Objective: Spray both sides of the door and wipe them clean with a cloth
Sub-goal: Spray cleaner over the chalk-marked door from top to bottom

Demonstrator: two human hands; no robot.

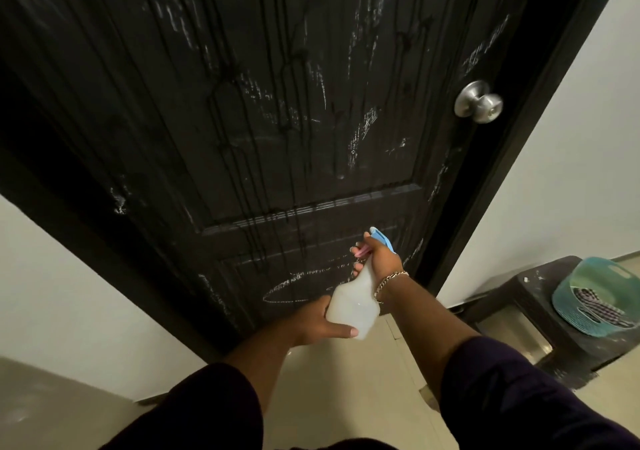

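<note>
Nearest, the left hand (320,321) cups the base of a white spray bottle (353,302), thumb curled under it. The right hand (379,259) grips the bottle's neck, fingers around the pink trigger, nozzle close to the black door (242,120). Drips streak the door's panels. To the right, a dark stool (519,297) carries a teal basket (595,297) holding a checked cloth (599,306), leaving bare tiled floor (346,380) between.

Door (242,103) top cut off by frame edge
</note>
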